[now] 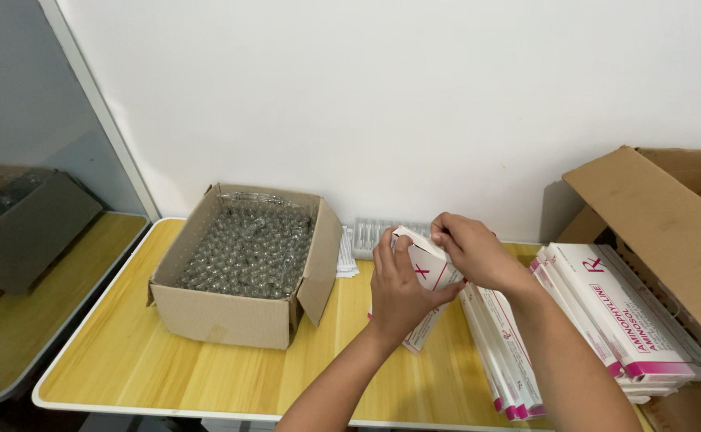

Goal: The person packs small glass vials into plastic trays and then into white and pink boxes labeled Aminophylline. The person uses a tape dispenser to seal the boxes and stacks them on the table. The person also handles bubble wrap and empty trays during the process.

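My left hand [398, 288] grips a small white carton with pink print [430, 276], held tilted above the yellow table [126, 360]. My right hand [469, 250] pinches the carton's top flap at its upper end. Both hands meet over the middle of the table, to the right of an open cardboard box [230, 316] filled with several clear glass ampoules [246, 252].
Flat white-and-pink cartons lie in a row [502, 360] and a stack [622, 320] at the right. A large open cardboard box [662, 224] stands at the far right. Clear plastic trays [378, 234] and folded paper leaflets [346, 256] rest against the white wall. A glass panel [30, 160] borders the left.
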